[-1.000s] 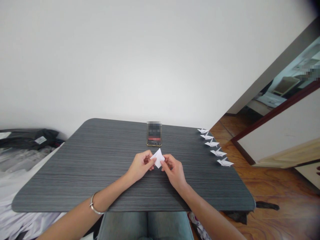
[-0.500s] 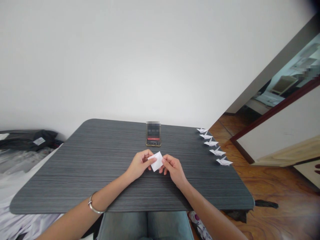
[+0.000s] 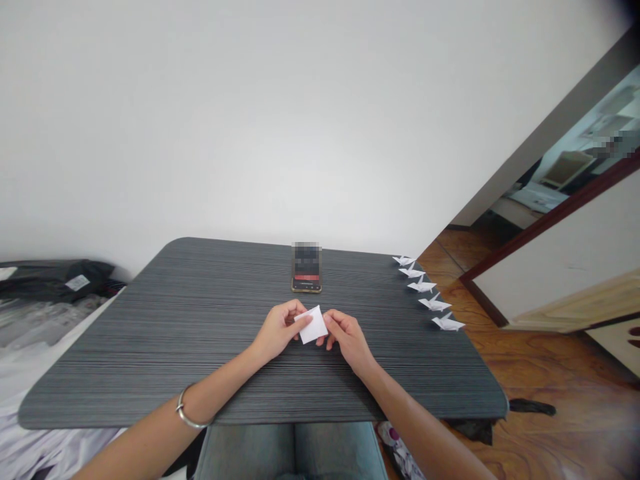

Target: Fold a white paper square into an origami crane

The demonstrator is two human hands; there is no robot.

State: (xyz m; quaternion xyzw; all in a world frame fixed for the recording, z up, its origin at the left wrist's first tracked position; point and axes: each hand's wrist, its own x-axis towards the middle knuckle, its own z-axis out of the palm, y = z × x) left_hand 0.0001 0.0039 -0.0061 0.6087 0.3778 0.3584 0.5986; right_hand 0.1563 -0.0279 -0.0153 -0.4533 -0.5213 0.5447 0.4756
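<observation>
A small folded piece of white paper (image 3: 313, 325) is held between both hands just above the dark grey table (image 3: 150, 347). My left hand (image 3: 277, 330) pinches its left edge with thumb and fingers closed. My right hand (image 3: 347, 339) pinches its right edge, fingers curled. A metal bangle (image 3: 186, 412) sits on my left wrist.
A phone (image 3: 307, 268) lies on the table beyond the hands. Several white paper cranes (image 3: 426, 293) stand in a row along the table's right edge. A bed with dark bags is at the left; wooden floor and a doorway lie to the right.
The paper has turned from a point-up diamond to a flatter squarish shape, and both hands have lowered slightly toward the table.
</observation>
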